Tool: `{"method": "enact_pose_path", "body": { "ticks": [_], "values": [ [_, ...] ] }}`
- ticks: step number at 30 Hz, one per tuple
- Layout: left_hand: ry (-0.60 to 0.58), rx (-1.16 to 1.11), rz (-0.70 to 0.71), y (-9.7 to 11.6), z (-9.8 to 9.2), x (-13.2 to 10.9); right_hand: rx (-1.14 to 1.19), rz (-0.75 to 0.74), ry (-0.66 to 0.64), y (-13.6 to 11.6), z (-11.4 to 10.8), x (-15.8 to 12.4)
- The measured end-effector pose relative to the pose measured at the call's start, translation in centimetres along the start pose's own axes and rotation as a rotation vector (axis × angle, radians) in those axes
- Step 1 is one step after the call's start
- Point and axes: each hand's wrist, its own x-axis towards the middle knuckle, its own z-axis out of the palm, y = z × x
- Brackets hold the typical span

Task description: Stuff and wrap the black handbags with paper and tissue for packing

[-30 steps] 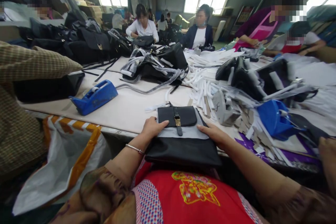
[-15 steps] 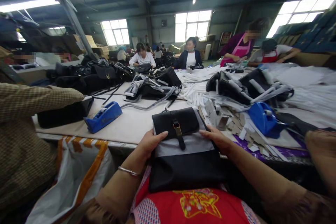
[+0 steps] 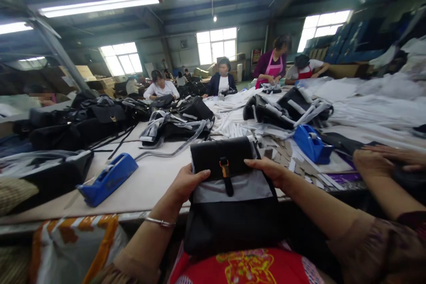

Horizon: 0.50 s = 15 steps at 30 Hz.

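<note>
Between my hands is a black bag [image 3: 229, 226] with a flap, a buckled strap [image 3: 226, 171] and a grey sheet [image 3: 213, 191] showing below the flap. My left hand [image 3: 186, 182] grips its left side, thumb on the flap's lower corner. On the other side, my right hand [image 3: 269, 171] pinches the edge, thumb over the flap. The bag's lower part rests against my red apron [image 3: 253, 268]. The fingers behind the bag are hidden.
Blue tape dispensers stand left [image 3: 109, 179] and right [image 3: 313, 144] on the table [image 3: 149, 186]. Black bags [image 3: 80, 128] pile up at left. A co-worker's hands [image 3: 379, 164] are at right. An orange-edged white sack [image 3: 76, 248] hangs below the table's front edge.
My view has turned to the right, so the surroundings sit further left. Both hands still hold the bag; my right thumb has shifted onto the flap. More of the co-worker's hands shows at right.
</note>
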Motion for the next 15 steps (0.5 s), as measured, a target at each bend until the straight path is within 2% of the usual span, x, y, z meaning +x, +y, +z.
{"method": "enact_pose_path", "body": {
  "ticks": [4, 7, 10, 13, 15],
  "values": [
    [-0.005, 0.050, 0.003, 1.6, -0.1, 2.5, 0.020, -0.121, 0.023, -1.1, -0.6, 1.8],
    [0.008, 0.106, 0.008, 2.7, -0.6, 4.6, 0.001, -0.153, -0.092, -1.7, -1.4, 3.6],
    [-0.029, 0.108, 0.027, 3.8, -1.1, 7.0, 0.001, -0.145, -0.236, -2.7, -1.8, 5.5],
    [-0.067, 0.041, -0.008, 5.3, -1.3, 10.0, 0.047, -0.212, -0.354, -4.7, -1.3, 7.3],
    [-0.044, 0.015, -0.018, 6.5, -1.5, 12.5, 0.091, -0.298, -0.384, -6.8, -0.8, 8.6]
  ]
}}
